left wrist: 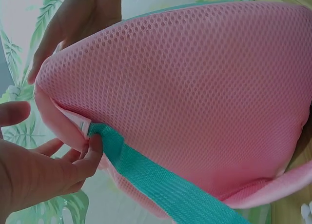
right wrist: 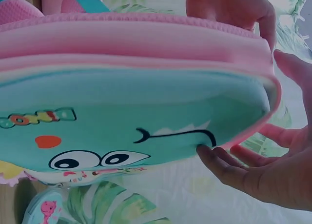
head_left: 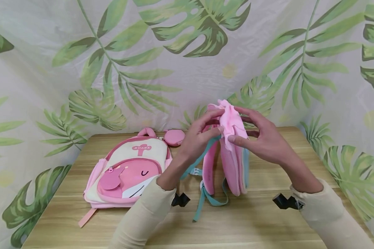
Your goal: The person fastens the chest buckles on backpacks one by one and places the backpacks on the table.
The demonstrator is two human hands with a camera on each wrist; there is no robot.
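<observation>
A small pink and teal backpack (head_left: 232,166) stands on end above the table, its narrow side toward me. My left hand (head_left: 200,136) grips its upper end from the left, and my right hand (head_left: 261,136) holds the same end from the right. In the left wrist view, the left fingers touch the corner where a teal strap (left wrist: 146,177) joins the pink mesh back panel (left wrist: 195,87). The right wrist view shows the teal front pocket (right wrist: 117,99) with cartoon eyes and a mouth line, right fingertips at its edge. Pink shoulder straps (head_left: 208,169) hang on the left.
A second pink and white backpack (head_left: 128,148) lies face up at the left of the wooden table (head_left: 255,224). A round pink pouch (head_left: 174,137) sits by its top corner. Leaf-printed cloth (head_left: 187,69) hangs behind and around the table.
</observation>
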